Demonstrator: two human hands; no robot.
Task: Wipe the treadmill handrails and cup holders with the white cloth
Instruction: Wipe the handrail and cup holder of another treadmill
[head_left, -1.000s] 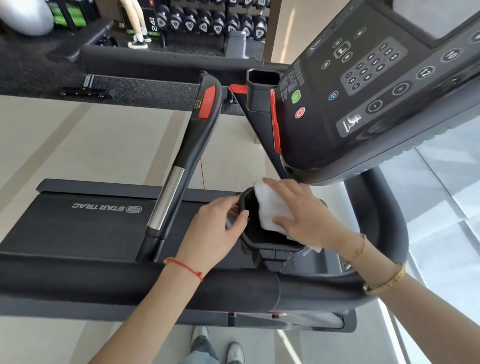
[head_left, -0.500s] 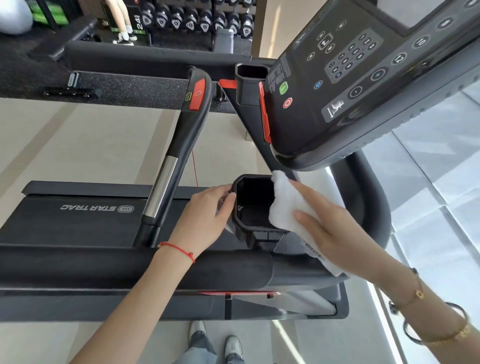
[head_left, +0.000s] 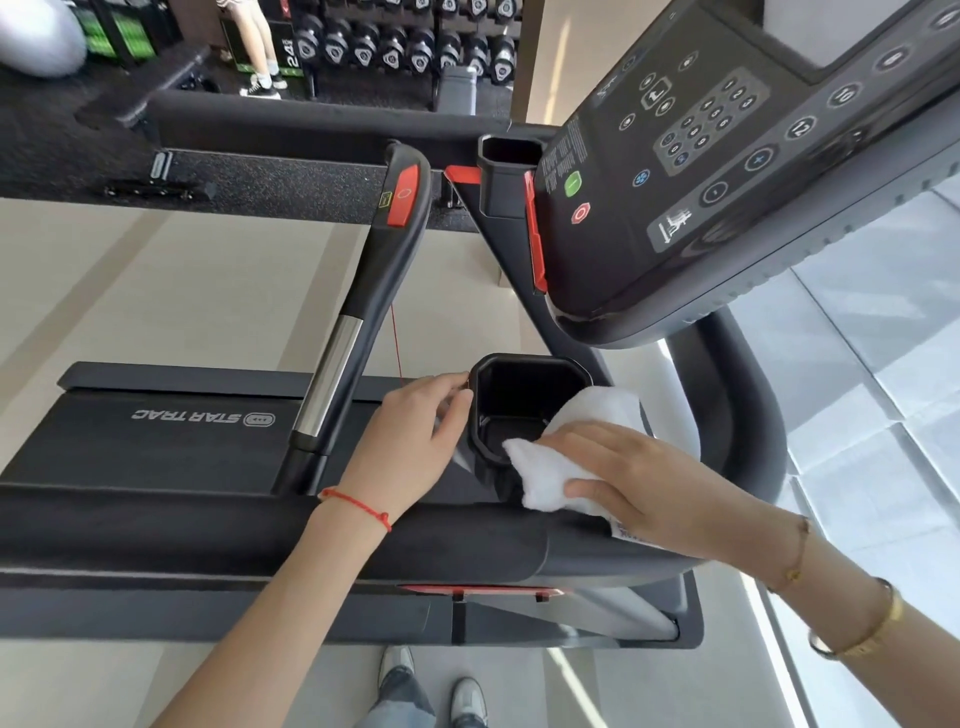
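The black cup holder (head_left: 524, 359) sits below the console, its inside bare. My left hand (head_left: 410, 441) grips its left rim between thumb and fingers. My right hand (head_left: 665, 478) holds the bunched white cloth (head_left: 550, 467) and presses it on the holder's near right rim, with a corner hanging into the opening. A second, smaller cup holder (head_left: 506, 156) stands farther off beside the console. The padded front handrail (head_left: 208, 525) runs under both forearms. A curved handrail (head_left: 737, 415) bends round on the right.
The tilted console (head_left: 727, 156) overhangs the cup holder closely. A slanted grip bar (head_left: 374, 291) with a silver section and a red button lies left of my left hand. The treadmill deck (head_left: 156, 431) is below. A dumbbell rack (head_left: 405, 47) and a person's legs (head_left: 260, 47) are far behind.
My right hand lifted the cloth out of the cup holder to its right rim, then slid it along to the near right rim. My left hand stayed on the left rim.
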